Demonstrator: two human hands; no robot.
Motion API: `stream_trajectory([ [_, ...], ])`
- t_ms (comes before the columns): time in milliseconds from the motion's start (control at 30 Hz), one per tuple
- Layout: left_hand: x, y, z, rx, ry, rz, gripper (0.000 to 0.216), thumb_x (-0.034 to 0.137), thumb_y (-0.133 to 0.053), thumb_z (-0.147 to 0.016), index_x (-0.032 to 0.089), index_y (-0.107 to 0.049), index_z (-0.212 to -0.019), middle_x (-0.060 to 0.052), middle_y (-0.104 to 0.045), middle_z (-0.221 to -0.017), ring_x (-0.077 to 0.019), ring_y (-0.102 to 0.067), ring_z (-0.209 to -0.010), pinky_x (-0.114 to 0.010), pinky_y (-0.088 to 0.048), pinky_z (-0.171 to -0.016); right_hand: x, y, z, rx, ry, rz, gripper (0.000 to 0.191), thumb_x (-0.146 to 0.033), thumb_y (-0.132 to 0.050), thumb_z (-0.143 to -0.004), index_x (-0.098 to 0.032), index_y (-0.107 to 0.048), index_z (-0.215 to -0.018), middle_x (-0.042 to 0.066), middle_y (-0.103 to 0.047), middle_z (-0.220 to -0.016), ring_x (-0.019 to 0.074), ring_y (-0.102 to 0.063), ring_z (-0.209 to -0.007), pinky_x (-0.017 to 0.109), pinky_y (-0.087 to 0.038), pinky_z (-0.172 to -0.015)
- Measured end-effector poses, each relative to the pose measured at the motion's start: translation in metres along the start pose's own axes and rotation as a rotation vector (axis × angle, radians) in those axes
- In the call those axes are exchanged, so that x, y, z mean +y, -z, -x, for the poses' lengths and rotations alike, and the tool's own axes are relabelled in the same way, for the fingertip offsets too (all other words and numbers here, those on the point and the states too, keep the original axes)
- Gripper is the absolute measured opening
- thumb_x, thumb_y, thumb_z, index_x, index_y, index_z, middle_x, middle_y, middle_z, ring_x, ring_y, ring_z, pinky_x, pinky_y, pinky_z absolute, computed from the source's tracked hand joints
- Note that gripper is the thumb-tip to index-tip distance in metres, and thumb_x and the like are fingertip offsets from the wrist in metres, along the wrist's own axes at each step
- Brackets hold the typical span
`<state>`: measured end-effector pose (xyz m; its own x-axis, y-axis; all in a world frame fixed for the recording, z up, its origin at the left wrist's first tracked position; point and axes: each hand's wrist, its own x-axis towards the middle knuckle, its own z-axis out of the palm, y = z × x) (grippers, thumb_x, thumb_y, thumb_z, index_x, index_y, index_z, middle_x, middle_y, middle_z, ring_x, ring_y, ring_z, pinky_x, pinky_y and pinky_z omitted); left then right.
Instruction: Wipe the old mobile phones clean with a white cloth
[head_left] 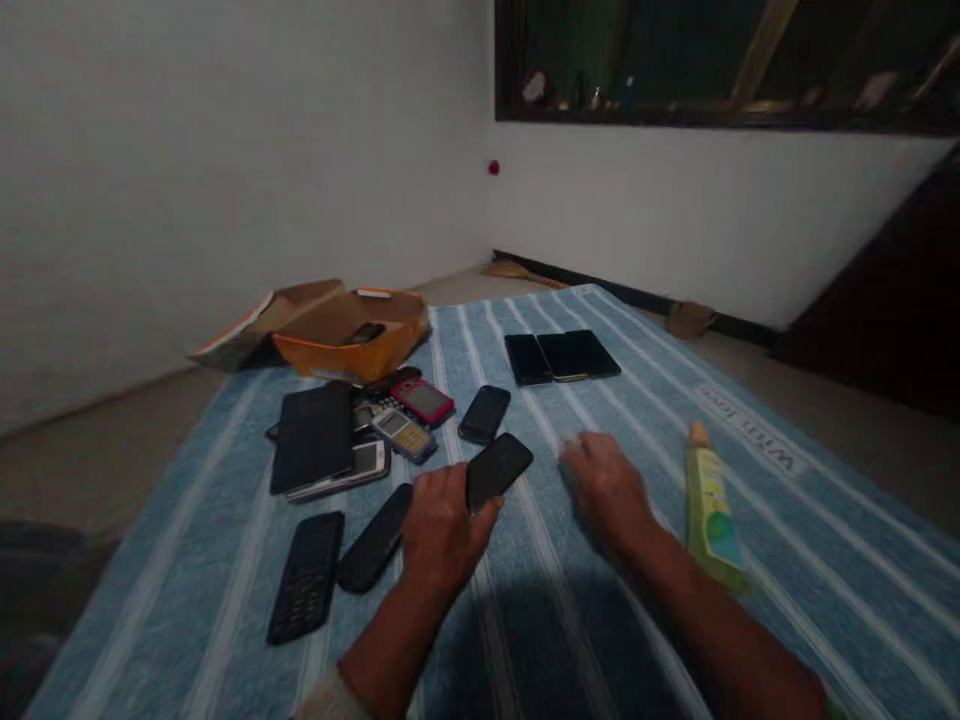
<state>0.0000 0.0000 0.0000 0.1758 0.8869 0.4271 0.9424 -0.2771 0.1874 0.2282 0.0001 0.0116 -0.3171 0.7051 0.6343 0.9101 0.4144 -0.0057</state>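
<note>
My left hand (441, 525) is closed on the lower end of a black mobile phone (501, 468), which it holds tilted just above the cloth. To its right, my right hand (606, 487) hovers over the striped cloth with its fingers curled in. The fingertips are slightly blurred, and whatever they may hold cannot be made out. A dark phone (375, 540) lies beside my left wrist, with a black keypad phone (306, 578) to its left. Just beyond the held phone rests a small dark touchscreen phone (484, 414).
A pile with a pink-framed phone (424, 399), a grey keypad phone (403, 434) and a black tablet-like device (313, 437) lies before an open orange cardboard box (352, 355). Dark phones (562, 357) sit side by side farther back. A yellow-green bottle (711, 510) lies at right.
</note>
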Motion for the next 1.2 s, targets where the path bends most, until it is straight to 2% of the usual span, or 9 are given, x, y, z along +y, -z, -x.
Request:
stream_trajectory([
  [167, -0.004, -0.001, 0.000, 0.004, -0.015, -0.003, 0.032, 0.030, -0.065, -0.081, 0.010, -0.063, -0.105, -0.013, -0.068, -0.095, -0.0305, -0.058, -0.091, -0.040, -0.050, -0.082, -0.073, -0.020, 0.011, -0.101, 0.326, -0.103, 0.028, -0.010, -0.044, -0.094, -0.026, -0.067, -0.088, 0.003, -0.067, -0.086, 0.0176, -0.060, -0.083, 0.027, -0.052, -0.073],
  [233, -0.005, -0.002, -0.001, 0.010, -0.004, -0.002, 0.035, 0.035, -0.066, -0.081, 0.010, -0.063, -0.105, -0.012, -0.068, -0.093, -0.0309, -0.059, -0.090, -0.040, -0.050, -0.081, -0.050, -0.012, -0.004, -0.391, 0.272, -0.050, 0.026, -0.013, -0.047, -0.094, -0.027, -0.068, -0.090, 0.003, -0.068, -0.091, 0.0170, -0.060, -0.086, 0.026, -0.050, -0.075],
  [300, -0.006, -0.003, -0.002, 0.026, 0.007, 0.005, 0.041, 0.042, -0.066, -0.080, 0.010, -0.064, -0.106, -0.013, -0.069, -0.093, -0.0316, -0.060, -0.090, -0.041, -0.050, -0.081, -0.002, 0.002, -0.026, -0.563, -0.060, 0.133, 0.026, -0.006, -0.048, -0.089, -0.021, -0.069, -0.083, 0.007, -0.068, -0.090, 0.0193, -0.060, -0.086, 0.028, -0.049, -0.074],
  [467, -0.009, -0.005, -0.004, 0.057, 0.088, 0.049, 0.054, 0.053, -0.062, -0.080, 0.007, -0.066, -0.108, -0.015, -0.072, -0.092, -0.0319, -0.063, -0.088, -0.041, -0.052, -0.078, 0.081, 0.031, -0.060, -0.545, -0.335, 0.308, 0.026, 0.004, -0.045, -0.081, -0.008, -0.068, -0.077, 0.017, -0.064, -0.084, 0.0245, -0.059, -0.080, 0.030, -0.041, -0.062],
  [567, -0.011, -0.004, -0.005, 0.065, 0.121, 0.069, 0.057, 0.056, -0.059, -0.081, 0.007, -0.066, -0.109, -0.014, -0.073, -0.090, -0.0308, -0.066, -0.086, -0.040, -0.054, -0.076, 0.041, 0.024, -0.038, -0.539, -0.237, 0.233, 0.026, -0.002, -0.047, -0.087, -0.016, -0.069, -0.089, 0.009, -0.065, -0.091, 0.0190, -0.058, -0.080, 0.026, -0.041, -0.064],
  [700, -0.015, -0.007, -0.004, 0.115, 0.116, 0.079, 0.059, 0.059, -0.055, -0.081, 0.007, -0.067, -0.108, -0.014, -0.073, -0.087, -0.0304, -0.067, -0.083, -0.040, -0.055, -0.075, -0.003, 0.004, -0.012, -0.491, 0.215, -0.096, 0.022, -0.016, -0.050, -0.094, -0.027, -0.068, -0.090, 0.001, -0.067, -0.097, 0.0187, -0.058, -0.088, 0.027, -0.046, -0.077],
  [933, -0.021, -0.011, -0.004, 0.122, 0.089, 0.096, 0.057, 0.061, -0.054, -0.081, 0.011, -0.066, -0.104, -0.013, -0.072, -0.086, -0.0302, -0.067, -0.083, -0.040, -0.054, -0.075, 0.096, 0.026, -0.055, -0.410, -0.379, 0.270, 0.027, 0.003, -0.045, -0.082, -0.011, -0.069, -0.084, 0.016, -0.063, -0.087, 0.0245, -0.058, -0.085, 0.029, -0.042, -0.067],
  [1133, -0.021, -0.009, -0.004, 0.100, 0.079, 0.101, 0.055, 0.062, -0.054, -0.081, 0.013, -0.066, -0.103, -0.012, -0.072, -0.087, -0.0300, -0.066, -0.085, -0.039, -0.054, -0.075, 0.025, 0.019, -0.031, -0.564, 0.052, -0.010, 0.030, -0.014, -0.039, -0.098, -0.023, -0.068, -0.098, 0.004, -0.066, -0.108, 0.0179, -0.056, -0.098, 0.025, -0.044, -0.083],
  [1200, -0.021, -0.010, -0.004, 0.110, 0.070, 0.101, 0.055, 0.062, -0.054, -0.081, 0.013, -0.066, -0.101, -0.012, -0.072, -0.086, -0.0298, -0.066, -0.084, -0.039, -0.054, -0.075, 0.029, 0.019, -0.036, -0.705, -0.153, 0.067, 0.027, -0.011, -0.045, -0.094, -0.023, -0.069, -0.092, 0.004, -0.067, -0.103, 0.0173, -0.058, -0.095, 0.023, -0.044, -0.081],
])
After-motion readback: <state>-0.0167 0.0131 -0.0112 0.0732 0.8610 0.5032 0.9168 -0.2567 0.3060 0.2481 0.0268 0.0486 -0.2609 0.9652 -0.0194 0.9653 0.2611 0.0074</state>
